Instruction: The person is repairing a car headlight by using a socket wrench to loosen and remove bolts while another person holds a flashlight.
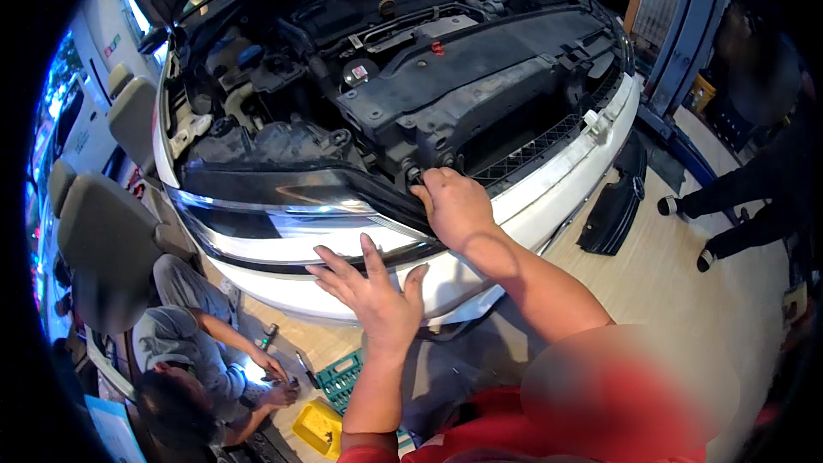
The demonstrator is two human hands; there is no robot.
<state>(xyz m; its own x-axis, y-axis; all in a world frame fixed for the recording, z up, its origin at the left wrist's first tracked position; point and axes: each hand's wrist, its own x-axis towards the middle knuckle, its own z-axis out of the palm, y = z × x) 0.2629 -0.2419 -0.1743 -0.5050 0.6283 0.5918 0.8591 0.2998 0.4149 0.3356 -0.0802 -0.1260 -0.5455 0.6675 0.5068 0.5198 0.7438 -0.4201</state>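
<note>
Left hand (377,300) splays, gripping nothing, near the headlight (283,221); right hand (459,207) curls beside its inner end, grasp unclear; a slip could scrape the knuckles

Headlight (270,221) left of right hand (456,208), tool case (340,380) on floor (729,309)

The right hand (454,208) curls beside the headlight (257,219); the left hand (381,304) spreads before it; a yellow tray (309,420) lies below.
</note>
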